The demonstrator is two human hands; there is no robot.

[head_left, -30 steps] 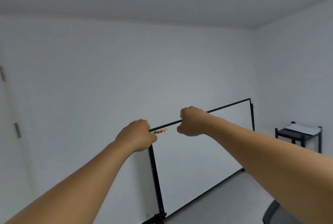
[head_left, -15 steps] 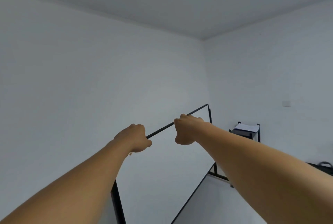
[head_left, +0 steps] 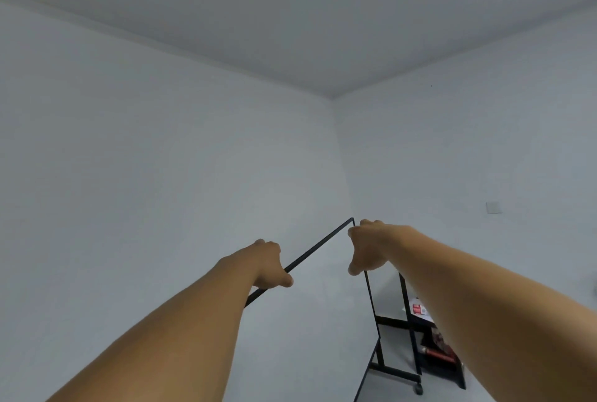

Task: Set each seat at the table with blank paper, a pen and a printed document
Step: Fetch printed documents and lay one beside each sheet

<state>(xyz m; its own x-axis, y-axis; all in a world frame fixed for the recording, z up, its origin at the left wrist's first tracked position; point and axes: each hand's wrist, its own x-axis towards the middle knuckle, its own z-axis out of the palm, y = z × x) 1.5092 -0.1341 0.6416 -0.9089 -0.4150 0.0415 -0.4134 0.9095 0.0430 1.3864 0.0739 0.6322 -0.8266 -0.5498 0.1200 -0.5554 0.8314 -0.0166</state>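
Observation:
Both of my arms reach forward and up to a black-framed whiteboard [head_left: 318,244], which I see almost edge-on in front of the room's corner. My left hand [head_left: 269,264] grips the top bar of the frame, fingers curled over it. My right hand [head_left: 368,248] grips the frame at its far top corner, thumb hanging down beside the side bar. The board's black stand with a castor [head_left: 419,388] shows at the lower right. No paper, pen, printed document or table is in view.
A black shelf cart [head_left: 455,369] stands behind the board by the right wall, with a red-and-white box [head_left: 419,309] and other small items on it. A wall switch [head_left: 493,207] sits on the right wall. Bare white walls fill the left.
The board has turned from nearly face-on to almost edge-on, and the view has swung towards the room's corner. My right hand now sits at the board's far top corner. The coloured magnets are out of sight.

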